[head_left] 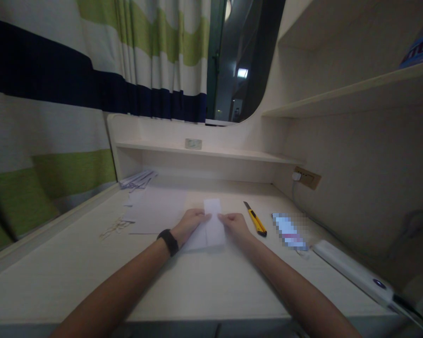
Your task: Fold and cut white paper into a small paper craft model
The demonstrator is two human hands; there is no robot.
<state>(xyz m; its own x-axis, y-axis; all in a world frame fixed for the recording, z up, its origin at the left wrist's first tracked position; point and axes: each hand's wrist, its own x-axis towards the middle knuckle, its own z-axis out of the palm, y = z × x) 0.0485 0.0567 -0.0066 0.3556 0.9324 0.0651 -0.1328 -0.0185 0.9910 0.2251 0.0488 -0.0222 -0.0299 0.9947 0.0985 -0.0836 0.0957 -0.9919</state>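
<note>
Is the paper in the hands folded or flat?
Folded: the white paper under both hands shows a lengthwise crease.

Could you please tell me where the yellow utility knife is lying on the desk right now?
In the head view, the yellow utility knife lies on the desk just right of the right hand, between it and the blurred flat item.

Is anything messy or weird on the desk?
A little. The yellow knife lies with its blade pushed out, right beside the right hand. Thin paper scraps are scattered near the desk's left edge. Both hands press on the folded paper; the left hand wears a black band.
</note>
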